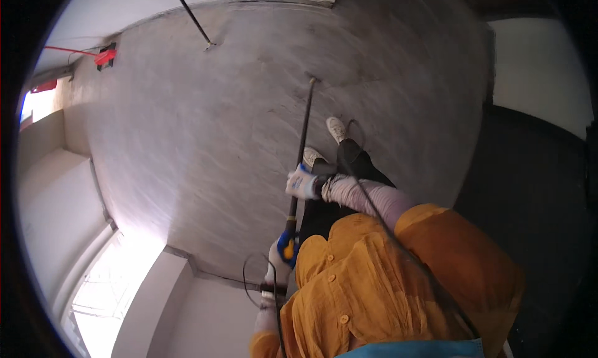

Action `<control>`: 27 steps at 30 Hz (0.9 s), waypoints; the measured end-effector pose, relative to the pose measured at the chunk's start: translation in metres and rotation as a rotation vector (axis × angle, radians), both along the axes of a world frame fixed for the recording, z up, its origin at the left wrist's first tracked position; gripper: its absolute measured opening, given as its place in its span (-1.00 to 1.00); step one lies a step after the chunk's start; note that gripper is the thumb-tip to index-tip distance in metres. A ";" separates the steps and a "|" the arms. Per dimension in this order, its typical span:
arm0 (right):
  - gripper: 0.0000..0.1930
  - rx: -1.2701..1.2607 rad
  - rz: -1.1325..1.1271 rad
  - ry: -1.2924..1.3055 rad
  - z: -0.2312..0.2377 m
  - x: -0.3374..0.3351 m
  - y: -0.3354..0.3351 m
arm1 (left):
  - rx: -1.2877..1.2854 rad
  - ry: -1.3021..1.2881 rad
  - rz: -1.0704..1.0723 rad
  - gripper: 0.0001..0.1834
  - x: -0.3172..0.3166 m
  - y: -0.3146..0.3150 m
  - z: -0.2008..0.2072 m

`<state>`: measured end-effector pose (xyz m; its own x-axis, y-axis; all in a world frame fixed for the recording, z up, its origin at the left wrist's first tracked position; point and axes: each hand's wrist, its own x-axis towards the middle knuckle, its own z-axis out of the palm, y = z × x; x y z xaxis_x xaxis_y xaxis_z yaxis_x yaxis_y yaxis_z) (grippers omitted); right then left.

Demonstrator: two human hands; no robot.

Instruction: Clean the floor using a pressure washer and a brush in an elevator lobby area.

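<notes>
A long dark pole [304, 128] slants from my body down to the floor. My right hand [301, 182], in a white and blue work glove, is closed around its middle. At the upper end, by a yellow part [289, 249], my left hand [284, 252] in a matching glove is closed on the pole. The pole's low end meets the floor ahead of my shoes [336, 128]; a dark patch there is blurred, and the kind of tool head cannot be made out.
Grey, streaked floor [218, 121] spreads ahead. Another dark pole [192, 16] and a red-and-black floor tool [106, 57] stand near the far-left wall. A black cable [398, 243] runs over my right arm. Bright window [103, 283] lower left; pale panel [529, 71] right.
</notes>
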<state>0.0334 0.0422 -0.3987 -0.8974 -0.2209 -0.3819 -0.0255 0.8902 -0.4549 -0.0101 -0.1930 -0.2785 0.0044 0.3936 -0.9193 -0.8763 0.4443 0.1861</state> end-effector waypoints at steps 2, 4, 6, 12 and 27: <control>-0.94 0.145 -0.030 -0.054 -0.024 0.002 0.053 | 0.263 0.720 -0.621 -0.65 -0.006 0.090 0.020; -0.91 -0.023 -0.193 0.085 -0.069 0.004 0.109 | 0.288 0.743 -0.446 -0.80 -0.004 0.151 0.006; -0.90 0.018 -0.118 0.091 -0.048 -0.032 0.148 | 0.319 0.873 -0.353 -0.67 -0.007 0.168 -0.023; -0.90 -0.084 -0.252 0.174 -0.050 -0.008 0.156 | 0.062 0.044 0.243 -0.79 -0.011 0.206 0.044; -0.84 -0.128 0.142 -0.230 0.034 -0.078 0.124 | -0.215 0.337 0.415 -0.80 -0.031 0.160 0.127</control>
